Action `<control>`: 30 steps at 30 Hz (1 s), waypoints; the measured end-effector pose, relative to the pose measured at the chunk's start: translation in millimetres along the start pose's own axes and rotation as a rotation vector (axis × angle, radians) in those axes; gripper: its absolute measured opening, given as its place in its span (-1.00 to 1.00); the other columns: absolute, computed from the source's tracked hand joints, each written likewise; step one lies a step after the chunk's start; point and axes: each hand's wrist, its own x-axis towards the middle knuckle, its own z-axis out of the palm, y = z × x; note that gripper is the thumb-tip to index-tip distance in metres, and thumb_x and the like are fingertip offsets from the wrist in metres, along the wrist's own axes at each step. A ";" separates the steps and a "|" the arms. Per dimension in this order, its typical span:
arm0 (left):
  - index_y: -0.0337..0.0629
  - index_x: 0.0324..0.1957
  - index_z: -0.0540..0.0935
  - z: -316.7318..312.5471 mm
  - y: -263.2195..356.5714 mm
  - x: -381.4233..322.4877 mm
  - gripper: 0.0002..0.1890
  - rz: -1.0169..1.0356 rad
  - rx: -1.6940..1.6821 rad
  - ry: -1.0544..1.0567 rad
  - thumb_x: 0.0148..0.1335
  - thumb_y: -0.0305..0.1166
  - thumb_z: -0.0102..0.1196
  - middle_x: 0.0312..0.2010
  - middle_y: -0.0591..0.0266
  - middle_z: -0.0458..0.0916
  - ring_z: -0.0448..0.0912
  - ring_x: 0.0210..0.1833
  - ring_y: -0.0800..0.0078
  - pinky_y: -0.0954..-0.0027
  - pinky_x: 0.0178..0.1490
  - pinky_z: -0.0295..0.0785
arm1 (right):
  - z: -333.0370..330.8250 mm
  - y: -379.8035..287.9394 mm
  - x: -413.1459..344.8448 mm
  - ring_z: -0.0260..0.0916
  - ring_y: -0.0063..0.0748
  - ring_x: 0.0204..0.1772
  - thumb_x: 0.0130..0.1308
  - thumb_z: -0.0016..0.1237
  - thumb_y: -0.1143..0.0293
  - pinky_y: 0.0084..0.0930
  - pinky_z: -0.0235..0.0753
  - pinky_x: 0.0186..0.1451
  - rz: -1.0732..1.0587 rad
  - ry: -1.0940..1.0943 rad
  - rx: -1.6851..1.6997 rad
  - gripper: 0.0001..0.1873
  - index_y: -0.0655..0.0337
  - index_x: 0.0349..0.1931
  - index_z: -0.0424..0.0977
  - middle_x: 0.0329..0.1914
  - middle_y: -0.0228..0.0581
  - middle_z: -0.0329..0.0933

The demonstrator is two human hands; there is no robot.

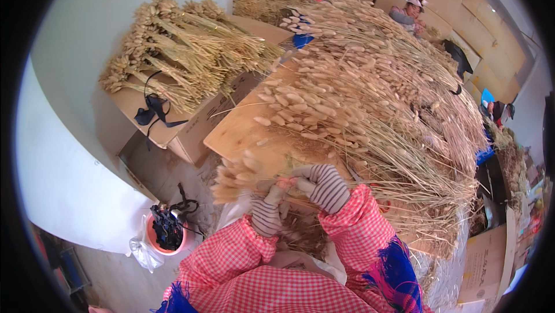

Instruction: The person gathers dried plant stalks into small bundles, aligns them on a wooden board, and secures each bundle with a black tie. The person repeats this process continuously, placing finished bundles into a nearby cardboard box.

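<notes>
My left hand (pixel 269 211), in a striped grey glove, is closed around a small bunch of dried bunny-tail grass (pixel 236 176), its fluffy heads pointing left. My right hand (pixel 323 185), gloved alike, meets it at the stems, its fingers pinching something small and pinkish there; its exact form is blurred. The hands are just over the near edge of a wooden board (pixel 243 133). A large pile of dried bunny-tail grass (pixel 347 96) covers much of the board, heads to the left and stems to the right. A metal blade (pixel 353 173) lies near my right hand.
Tied grass bundles (pixel 186 48) and black straps (pixel 157 111) lie on a cardboard box (pixel 190 139) at left. A pink bucket (pixel 184 239) of black strips stands on the floor. Another person (pixel 407 13) is behind the pile. A printed carton (pixel 485 265) stands at right.
</notes>
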 end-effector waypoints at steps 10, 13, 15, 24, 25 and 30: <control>-0.23 -0.19 0.51 -23.9 -11.1 17.4 -0.76 -0.094 0.005 0.004 0.26 -0.26 0.15 -0.71 0.49 0.19 0.15 -0.79 0.66 0.55 -0.74 0.11 | -32.5 47.8 -54.6 0.37 -0.21 0.06 -0.17 0.16 0.35 -0.03 0.16 0.27 -0.401 0.733 -1.001 -0.68 0.07 -0.31 0.47 -0.09 -0.32 0.46; -0.20 -0.19 0.52 -19.9 -11.6 13.3 -0.77 -0.084 0.022 0.068 0.25 -0.26 0.15 -0.71 0.50 0.19 0.14 -0.79 0.67 0.54 -0.75 0.10 | -44.9 53.0 -62.1 0.33 -0.17 0.11 -0.21 0.16 0.36 0.00 0.15 0.28 -0.281 0.756 -1.090 -0.62 0.10 -0.27 0.45 -0.04 -0.30 0.43; -0.19 -0.21 0.53 -15.8 -9.6 11.9 -0.78 -0.078 0.047 0.102 0.24 -0.25 0.16 -0.71 0.50 0.20 0.14 -0.79 0.67 0.54 -0.74 0.09 | -39.4 48.8 -60.5 0.31 -0.14 0.13 -0.23 0.16 0.36 0.02 0.14 0.27 -0.250 0.837 -1.167 -0.58 0.12 -0.24 0.44 -0.02 -0.29 0.42; -0.16 -0.27 0.55 -15.7 -9.0 8.7 -0.76 -0.053 0.070 0.095 0.23 -0.20 0.18 -0.71 0.50 0.23 0.14 -0.79 0.69 0.55 -0.75 0.04 | -10.8 23.4 -31.0 0.42 -0.21 0.04 0.01 0.09 0.21 -0.04 0.21 0.23 -0.258 0.432 -0.931 -0.64 0.06 -0.15 0.45 -0.16 -0.25 0.52; -0.16 -0.26 0.55 -16.2 -10.4 7.7 -0.77 -0.041 0.105 0.104 0.24 -0.21 0.18 -0.71 0.50 0.24 0.14 -0.78 0.69 0.55 -0.74 0.03 | -23.9 26.1 -24.4 0.43 -0.23 0.04 0.05 0.07 0.18 -0.04 0.22 0.22 -0.247 0.522 -0.963 -0.65 0.06 -0.13 0.46 -0.16 -0.26 0.53; -0.17 -0.27 0.57 -16.1 -16.2 8.8 -0.80 -0.026 0.116 0.122 0.28 -0.24 0.14 -0.70 0.51 0.25 0.15 -0.77 0.71 0.57 -0.71 0.04 | -50.7 41.4 24.0 0.47 -0.25 0.04 0.15 0.04 0.12 -0.05 0.27 0.17 0.202 0.427 -1.378 -0.71 -0.03 -0.15 0.52 -0.20 -0.25 0.59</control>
